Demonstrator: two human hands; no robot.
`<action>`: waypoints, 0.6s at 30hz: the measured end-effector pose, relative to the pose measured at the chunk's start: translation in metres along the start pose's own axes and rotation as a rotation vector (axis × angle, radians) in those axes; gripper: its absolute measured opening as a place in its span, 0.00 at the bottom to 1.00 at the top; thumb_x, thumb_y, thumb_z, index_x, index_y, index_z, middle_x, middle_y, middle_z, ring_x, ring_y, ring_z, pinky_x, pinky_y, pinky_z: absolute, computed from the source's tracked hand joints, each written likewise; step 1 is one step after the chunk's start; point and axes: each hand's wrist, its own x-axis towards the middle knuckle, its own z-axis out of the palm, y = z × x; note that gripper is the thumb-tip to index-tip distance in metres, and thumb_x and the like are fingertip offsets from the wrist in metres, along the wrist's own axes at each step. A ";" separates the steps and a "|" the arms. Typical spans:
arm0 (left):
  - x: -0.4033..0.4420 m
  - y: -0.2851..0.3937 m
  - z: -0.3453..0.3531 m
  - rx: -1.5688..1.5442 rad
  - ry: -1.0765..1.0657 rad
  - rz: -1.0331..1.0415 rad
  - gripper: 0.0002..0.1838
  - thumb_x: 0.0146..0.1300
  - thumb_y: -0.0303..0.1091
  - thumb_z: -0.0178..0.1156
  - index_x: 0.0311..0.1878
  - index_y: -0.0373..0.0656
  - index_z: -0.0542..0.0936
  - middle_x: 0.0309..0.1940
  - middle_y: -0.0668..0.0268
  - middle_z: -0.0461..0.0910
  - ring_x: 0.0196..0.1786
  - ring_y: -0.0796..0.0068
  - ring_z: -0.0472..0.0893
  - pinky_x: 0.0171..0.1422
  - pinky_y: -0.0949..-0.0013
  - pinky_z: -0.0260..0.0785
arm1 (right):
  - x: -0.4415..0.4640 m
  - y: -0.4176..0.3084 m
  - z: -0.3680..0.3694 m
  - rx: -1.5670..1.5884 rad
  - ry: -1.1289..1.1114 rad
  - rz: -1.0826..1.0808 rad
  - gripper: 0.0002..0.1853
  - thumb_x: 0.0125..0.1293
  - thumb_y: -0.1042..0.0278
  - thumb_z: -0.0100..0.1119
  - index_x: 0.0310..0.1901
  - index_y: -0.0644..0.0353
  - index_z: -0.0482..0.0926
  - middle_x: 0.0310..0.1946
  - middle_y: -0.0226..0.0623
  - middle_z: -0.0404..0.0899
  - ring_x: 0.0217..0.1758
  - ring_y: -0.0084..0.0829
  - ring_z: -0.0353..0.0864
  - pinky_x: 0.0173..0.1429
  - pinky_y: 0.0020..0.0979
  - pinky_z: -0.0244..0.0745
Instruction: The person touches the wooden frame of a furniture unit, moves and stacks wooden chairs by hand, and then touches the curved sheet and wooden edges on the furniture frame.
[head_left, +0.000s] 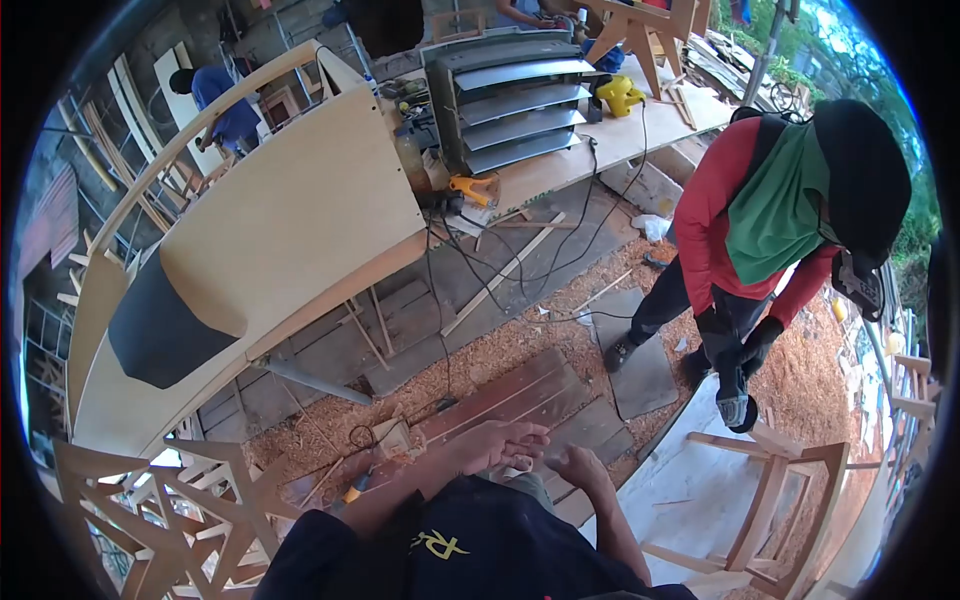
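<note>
My left hand point(503, 445) is held in front of my body, its fingers stretched out to the right and nothing visible in it. Just beside it is my right hand point(582, 467), with a thumb or finger pointing towards the left one. Its other fingers are partly hidden, and I see no object in it. Below both hands lie reddish-brown boards point(520, 395) on the shavings-covered ground. To the right, a co-worker point(750, 210) in red sleeves and dark gloves grips a power tool point(736, 408) over a wooden chair frame point(765, 500) on a pale work surface point(665, 510).
A large curved plywood piece point(300, 190) fills the left. Behind it stand a louvered metal unit point(520, 105) and a yellow power tool point(622, 95) on a bench. Cables point(530, 275) cross the floor. Wooden frames point(170, 520) are stacked lower left. Another person point(215, 100) works at the back.
</note>
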 end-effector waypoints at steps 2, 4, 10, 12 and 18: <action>0.000 0.019 -0.007 0.101 0.023 0.022 0.27 0.72 0.49 0.58 0.63 0.37 0.77 0.58 0.58 0.79 0.57 0.65 0.80 0.61 0.60 0.74 | -0.001 0.017 0.008 -0.024 -0.097 0.096 0.28 0.62 0.44 0.64 0.51 0.62 0.83 0.40 0.52 0.86 0.48 0.50 0.85 0.53 0.44 0.78; -0.007 0.042 -0.005 0.402 0.000 0.024 0.22 0.71 0.47 0.61 0.56 0.38 0.82 0.51 0.63 0.83 0.51 0.71 0.81 0.55 0.65 0.76 | -0.004 0.018 0.010 0.089 -0.173 0.148 0.29 0.58 0.42 0.67 0.48 0.62 0.84 0.40 0.52 0.86 0.47 0.49 0.86 0.54 0.44 0.78; -0.039 0.165 0.001 1.031 0.131 0.294 0.14 0.64 0.39 0.69 0.48 0.41 0.85 0.48 0.65 0.86 0.46 0.75 0.84 0.51 0.69 0.74 | 0.034 -0.013 -0.021 -0.008 -0.353 0.214 0.27 0.59 0.40 0.65 0.37 0.63 0.87 0.38 0.50 0.86 0.45 0.48 0.86 0.51 0.42 0.78; -0.058 0.221 0.003 1.177 0.329 0.583 0.14 0.62 0.39 0.70 0.47 0.41 0.85 0.44 0.64 0.86 0.43 0.76 0.83 0.50 0.70 0.74 | 0.060 -0.019 -0.034 -0.046 -0.304 0.141 0.28 0.59 0.39 0.64 0.37 0.63 0.87 0.36 0.50 0.86 0.44 0.48 0.85 0.49 0.43 0.78; -0.121 0.392 -0.006 1.710 1.215 1.217 0.16 0.61 0.32 0.68 0.52 0.41 0.83 0.50 0.62 0.85 0.54 0.69 0.82 0.60 0.64 0.72 | 0.166 -0.041 -0.088 -0.007 -0.168 0.001 0.28 0.59 0.40 0.64 0.37 0.63 0.86 0.34 0.49 0.86 0.42 0.48 0.85 0.47 0.43 0.78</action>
